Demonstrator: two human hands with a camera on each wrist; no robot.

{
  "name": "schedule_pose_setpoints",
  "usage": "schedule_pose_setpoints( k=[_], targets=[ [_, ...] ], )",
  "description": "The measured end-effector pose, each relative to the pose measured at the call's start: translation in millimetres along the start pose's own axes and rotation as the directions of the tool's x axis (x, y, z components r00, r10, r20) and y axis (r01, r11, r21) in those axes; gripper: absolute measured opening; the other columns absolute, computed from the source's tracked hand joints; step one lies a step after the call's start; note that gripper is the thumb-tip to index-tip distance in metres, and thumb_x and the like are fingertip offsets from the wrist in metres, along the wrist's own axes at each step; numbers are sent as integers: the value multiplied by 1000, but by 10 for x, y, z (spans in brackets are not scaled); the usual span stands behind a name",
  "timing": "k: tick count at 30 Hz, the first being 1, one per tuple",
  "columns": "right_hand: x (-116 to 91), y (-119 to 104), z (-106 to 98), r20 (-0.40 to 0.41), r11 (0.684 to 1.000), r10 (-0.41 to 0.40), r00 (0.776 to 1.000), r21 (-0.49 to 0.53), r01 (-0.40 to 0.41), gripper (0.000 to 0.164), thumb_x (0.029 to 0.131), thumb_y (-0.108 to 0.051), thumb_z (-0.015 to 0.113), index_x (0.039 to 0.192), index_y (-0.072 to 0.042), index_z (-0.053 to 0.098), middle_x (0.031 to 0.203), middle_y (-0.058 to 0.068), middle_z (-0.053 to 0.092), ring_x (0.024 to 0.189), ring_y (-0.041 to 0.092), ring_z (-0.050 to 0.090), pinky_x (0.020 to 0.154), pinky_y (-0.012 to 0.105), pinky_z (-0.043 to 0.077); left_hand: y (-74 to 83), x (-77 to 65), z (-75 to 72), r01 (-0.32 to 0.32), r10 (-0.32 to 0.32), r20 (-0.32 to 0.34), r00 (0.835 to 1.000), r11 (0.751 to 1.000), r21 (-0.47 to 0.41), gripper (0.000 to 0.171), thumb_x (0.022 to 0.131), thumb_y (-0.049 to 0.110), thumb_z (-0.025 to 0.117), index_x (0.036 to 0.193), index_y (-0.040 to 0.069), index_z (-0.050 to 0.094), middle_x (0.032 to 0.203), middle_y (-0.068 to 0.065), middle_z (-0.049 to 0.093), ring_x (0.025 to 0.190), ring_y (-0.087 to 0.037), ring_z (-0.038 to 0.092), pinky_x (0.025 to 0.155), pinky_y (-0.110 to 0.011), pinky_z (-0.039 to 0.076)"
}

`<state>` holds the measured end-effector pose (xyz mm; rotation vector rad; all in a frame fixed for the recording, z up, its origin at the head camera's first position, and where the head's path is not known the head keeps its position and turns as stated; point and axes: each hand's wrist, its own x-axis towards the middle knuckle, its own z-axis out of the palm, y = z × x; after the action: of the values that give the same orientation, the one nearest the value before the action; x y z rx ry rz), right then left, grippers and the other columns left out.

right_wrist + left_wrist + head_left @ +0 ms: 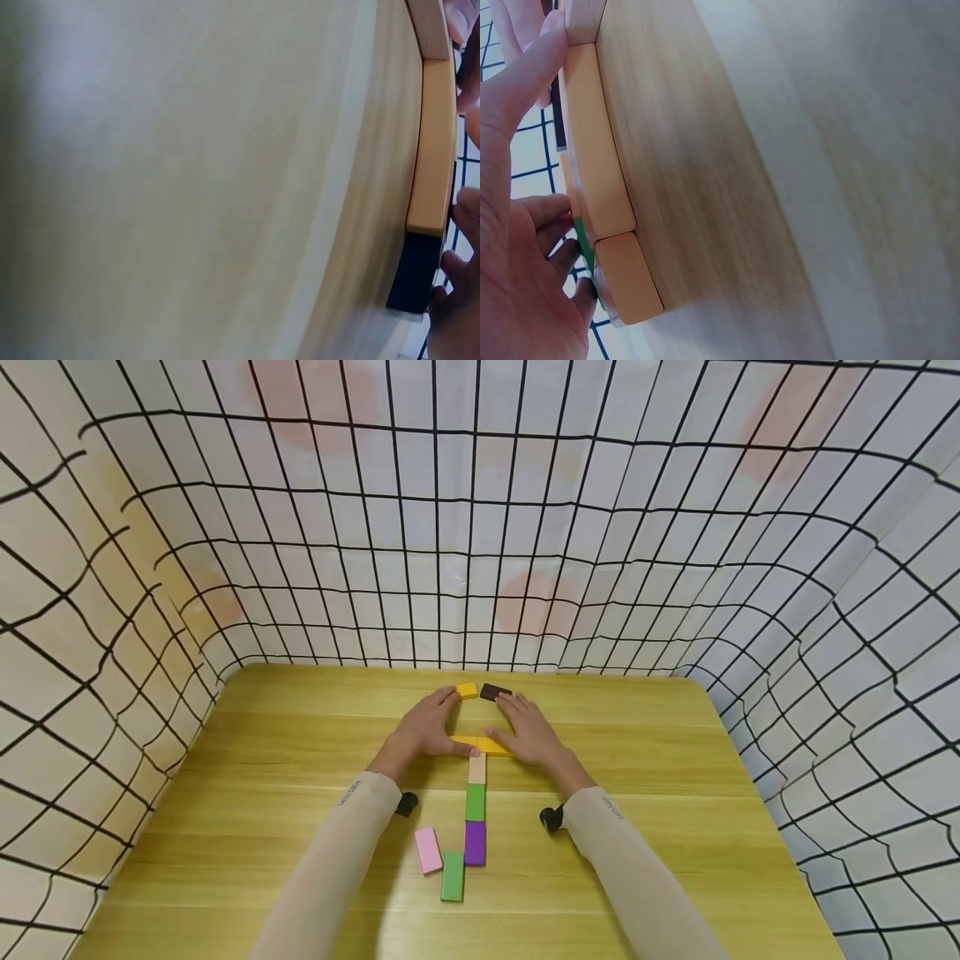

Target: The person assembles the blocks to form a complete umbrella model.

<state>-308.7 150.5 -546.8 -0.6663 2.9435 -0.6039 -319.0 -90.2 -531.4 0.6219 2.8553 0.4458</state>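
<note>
In the head view, my left hand (429, 725) lies with its fingers stretched toward a far yellow block (468, 691) and its thumb along a nearer yellow block (463, 741). My right hand (529, 733) mirrors it: fingertips at a black block (492, 692), thumb at a second near yellow block (492, 747). Those two near yellow blocks sit end to end. From their joint a line of beige (477, 770), green (476, 802) and purple (475, 843) blocks runs toward me. The left wrist view shows the left thumb against an orange-looking block (600, 142) beside the beige one (583, 21).
A pink block (428, 850) and a lighter green block (452, 877) lie left of the purple one. Black wire mesh (472, 547) with pale sheeting behind it encloses the back and sides of the wooden table (645, 860).
</note>
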Motion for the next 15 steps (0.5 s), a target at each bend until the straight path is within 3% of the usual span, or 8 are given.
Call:
schedule_pose_setpoints(
  k=[8,15],
  targets=[
    [42,-22,29,-1,997,77,997,-20,-77,75,107,-54,43,164,-8,26,169,16,24,157,38,22,129,56,20,16,2,3,1,-1,2,1000,1000,-5,124,75,80,71,164,9,24,173,-8,18,160,-31,19,129,-49,23],
    [75,-44,34,-26,998,66,997,-16,-66,71,107,-51,44,162,-8,33,168,13,30,156,37,24,129,54,19,11,3,6,6,-6,0,1000,1000,-2,124,75,79,71,164,9,24,173,-8,18,160,-31,18,130,-48,21]
  ],
)
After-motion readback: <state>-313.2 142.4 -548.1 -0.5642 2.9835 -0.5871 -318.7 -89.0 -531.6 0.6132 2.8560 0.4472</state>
